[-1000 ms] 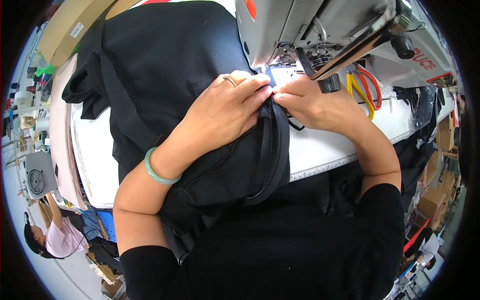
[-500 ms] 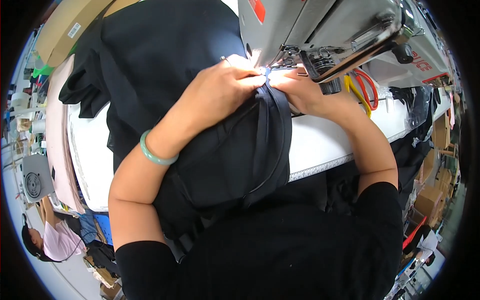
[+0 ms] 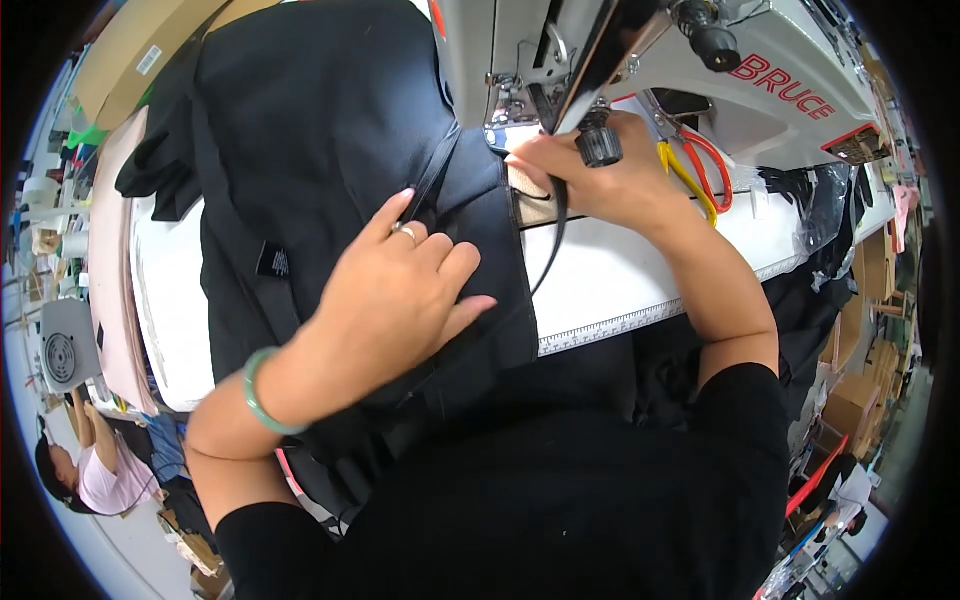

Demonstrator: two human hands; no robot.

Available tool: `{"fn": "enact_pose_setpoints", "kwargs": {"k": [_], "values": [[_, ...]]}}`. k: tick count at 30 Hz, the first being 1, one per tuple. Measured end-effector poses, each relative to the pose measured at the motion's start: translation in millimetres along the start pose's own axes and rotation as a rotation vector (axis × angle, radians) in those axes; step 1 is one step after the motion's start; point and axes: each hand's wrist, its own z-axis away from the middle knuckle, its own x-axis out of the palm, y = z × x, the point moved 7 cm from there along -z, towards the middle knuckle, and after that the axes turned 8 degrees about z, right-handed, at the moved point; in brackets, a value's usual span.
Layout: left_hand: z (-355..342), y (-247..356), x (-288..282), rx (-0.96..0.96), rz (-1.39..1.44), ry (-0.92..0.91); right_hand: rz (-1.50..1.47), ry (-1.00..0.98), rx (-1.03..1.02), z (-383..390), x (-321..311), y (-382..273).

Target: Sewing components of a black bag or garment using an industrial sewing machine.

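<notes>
Black cloth (image 3: pixel 310 130) spreads over the white sewing table, its right edge beside the needle area of a sewing machine (image 3: pixel 520 110). My left hand (image 3: pixel 400 290) lies over the cloth, fingers apart, the index fingertip touching a narrow dark strip (image 3: pixel 436 170) that runs toward the machine foot. Close to the foot is my right hand (image 3: pixel 610 180), its fingers closed; machine parts partly cover them, and what they hold is not clear. A thin black strap (image 3: pixel 556 235) hangs down beside that hand. A small black label (image 3: pixel 272 261) shows on the cloth.
Scissors with red and yellow handles (image 3: pixel 708 175) lie right of my right hand. A ruler strip (image 3: pixel 640 318) lines the table's front edge. Clear plastic bags (image 3: pixel 832 210) lie at the right, a cardboard box (image 3: pixel 140 65) at far left. A person (image 3: pixel 105 475) sits at left.
My hands, together at the needle before, are now apart. The left has moved down and left with its fingers spread. The cloth is flatter, and its label now shows.
</notes>
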Motion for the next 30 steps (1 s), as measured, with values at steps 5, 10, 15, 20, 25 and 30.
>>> {"fn": "enact_pose_setpoints", "kwargs": {"k": [5,10,15,20,25,30], "values": [[-0.5,-1.9,17.6,-0.107,-0.093,0.262,-0.060,-0.068,-0.020,3.5,2.8,4.4],[-13.3,-13.1,20.0,0.108,-0.095,0.345,-0.049,-0.080,-0.103,7.9,0.9,-14.6],[-18.6,-19.8,20.1,0.159,-0.138,0.378,-0.120,-0.270,-0.045,4.5,13.9,-22.5],[-13.3,-14.6,5.9,0.316,-0.036,0.559,-0.034,-0.315,-0.040,5.4,27.1,-16.5],[-13.0,-17.8,14.8,0.353,0.027,0.505,0.150,-0.183,-0.252,4.9,30.3,-24.4],[-10.0,-16.1,18.4,0.231,0.018,0.438,0.060,-0.264,-0.258,11.9,10.5,-36.6]]}}
